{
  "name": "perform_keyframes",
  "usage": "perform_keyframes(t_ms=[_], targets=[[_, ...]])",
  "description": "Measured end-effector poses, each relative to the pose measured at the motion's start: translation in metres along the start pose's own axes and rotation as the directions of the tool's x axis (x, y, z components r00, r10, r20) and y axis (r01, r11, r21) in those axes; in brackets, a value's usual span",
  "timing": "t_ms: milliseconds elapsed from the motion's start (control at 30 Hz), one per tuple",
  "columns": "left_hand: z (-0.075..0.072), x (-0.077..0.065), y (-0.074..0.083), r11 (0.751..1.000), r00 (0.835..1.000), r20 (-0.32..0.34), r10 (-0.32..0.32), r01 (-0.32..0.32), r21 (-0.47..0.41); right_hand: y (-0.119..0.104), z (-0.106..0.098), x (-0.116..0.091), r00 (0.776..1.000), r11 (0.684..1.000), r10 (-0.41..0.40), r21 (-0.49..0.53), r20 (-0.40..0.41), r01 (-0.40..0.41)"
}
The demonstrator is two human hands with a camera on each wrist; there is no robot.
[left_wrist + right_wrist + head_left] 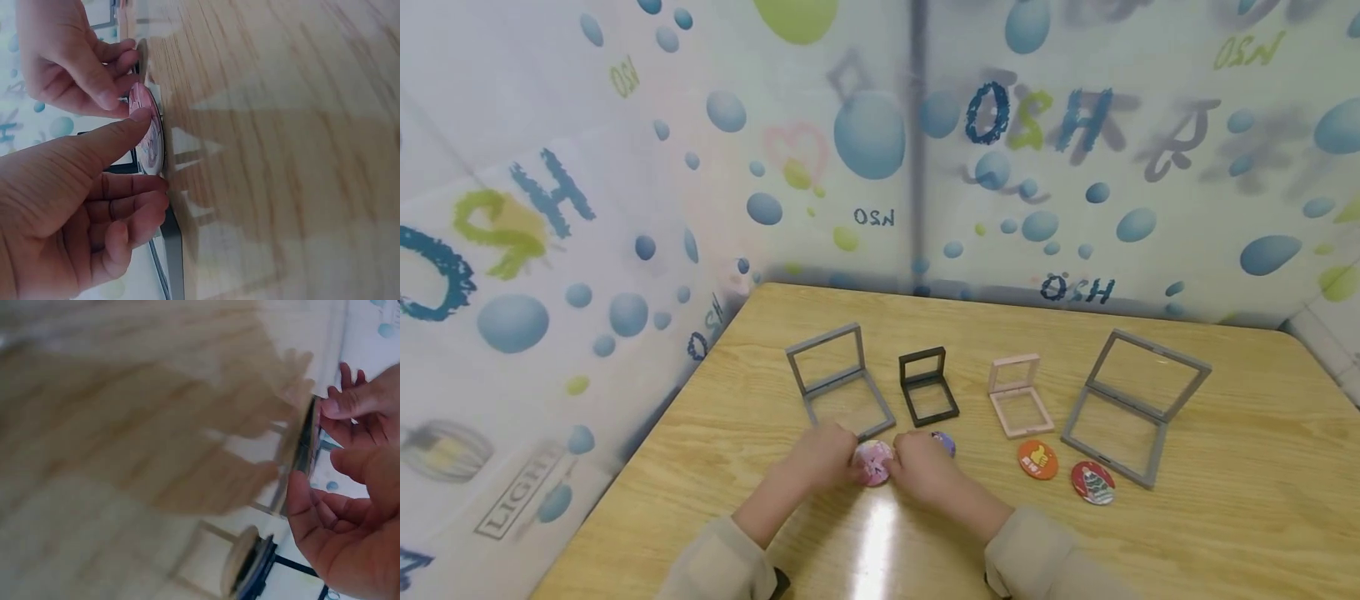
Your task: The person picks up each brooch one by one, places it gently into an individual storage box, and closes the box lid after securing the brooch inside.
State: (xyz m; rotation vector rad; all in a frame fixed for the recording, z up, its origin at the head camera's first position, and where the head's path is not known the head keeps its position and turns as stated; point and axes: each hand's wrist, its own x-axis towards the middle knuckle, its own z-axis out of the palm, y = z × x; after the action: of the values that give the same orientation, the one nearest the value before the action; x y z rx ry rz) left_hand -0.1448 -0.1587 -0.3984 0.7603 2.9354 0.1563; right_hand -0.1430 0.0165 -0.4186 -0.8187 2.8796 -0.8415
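Note:
A round pink button badge [874,463] with a printed picture lies between the two hands at the table's front middle. My left hand [826,457] pinches its edge; in the left wrist view the thumb [140,119] presses on the printed face, other fingers at the rim. My right hand [921,467] is at the badge's opposite edge, thumb and forefinger spread apart around the rim in the right wrist view. A blue-purple badge [945,444] lies just beyond the right hand, partly hidden by it.
Standing open behind the hands are a large grey frame [882,398], a small black frame [913,402], a small pink frame [997,410] and another large grey frame [1075,417]. An orange badge [1037,460] and a red Christmas-tree badge [1093,483] lie to the right on the wooden table [1247,517].

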Motion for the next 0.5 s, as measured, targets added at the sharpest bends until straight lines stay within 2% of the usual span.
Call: perform_keyframes(t_ms=[167, 500], targets=[[-0.0017, -0.0013, 0.0035, 1.000, 1.000, -0.019, -0.020, 0.019, -0.014, -0.0012, 0.0063, 0.0017, 1.000, 1.000, 0.009, -0.028, -0.013, -0.010], [0.0014, -0.0030, 0.0027, 0.996, 0.996, -0.056, -0.067, 0.064, -0.056, -0.0051, 0.0052, 0.0034, 0.998, 0.998, 0.059, 0.019, -0.025, -0.058]])
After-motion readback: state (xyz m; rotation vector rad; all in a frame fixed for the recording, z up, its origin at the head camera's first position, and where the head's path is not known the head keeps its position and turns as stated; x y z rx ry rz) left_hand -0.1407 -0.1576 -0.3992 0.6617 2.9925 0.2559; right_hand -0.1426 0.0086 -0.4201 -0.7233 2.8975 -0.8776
